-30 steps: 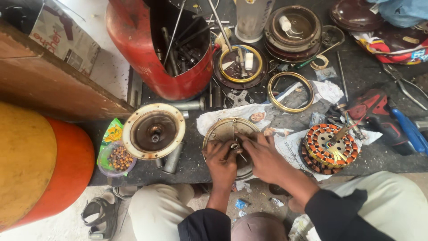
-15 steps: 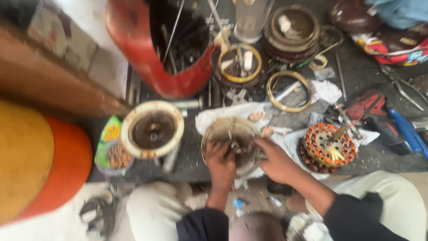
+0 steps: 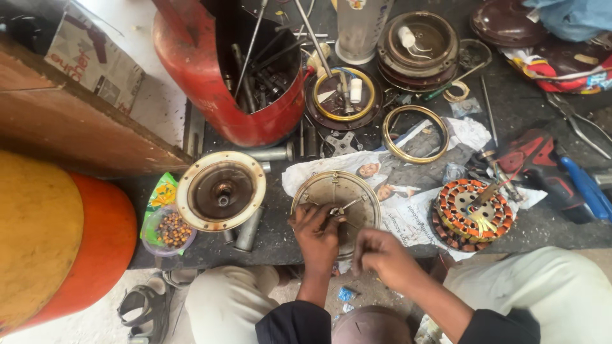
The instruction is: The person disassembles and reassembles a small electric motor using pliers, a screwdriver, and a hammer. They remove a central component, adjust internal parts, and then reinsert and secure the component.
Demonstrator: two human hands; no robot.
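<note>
While the left hand (image 3: 317, 234) rests on the round metal cover (image 3: 336, 205) w/ fingers curled on its near edge and middle, the right hand (image 3: 382, 257) sits just beside the cover's near-right edge, fingers bunched as if pinching sth small; can't tell what, if anything, is in it. That cover lies flat on a sheet of newspaper (image 3: 408, 191) on the dark counter (image 3: 548, 229), right in front of the person.

It looks like thick metal, so prob. heavy and stiff, not bendy, and won't break easy. Its face looks dusty and maybe greasy, so it could slip. Best place to hold it seems the rim, one hand each side; the thin bits at the middle look too small to lift by.

Counting:
- 1 more round cover w/ a pale rim (image 3: 220, 191), to the left, well apart.
- 1 round wire coil (image 3: 473, 213) w/ orange and brown bands, to the right, w/ a tool standing in it.
- 2 loose gold rings: a big one (image 3: 415, 134) and a small one (image 3: 455, 92).
- 1 red bucket (image 3: 217, 76) full of rods and tools.
- 1 red and blue drill (image 3: 554, 172) at far right.
- 1 small bowl of beads (image 3: 169, 230) at the counter's left end.
</note>
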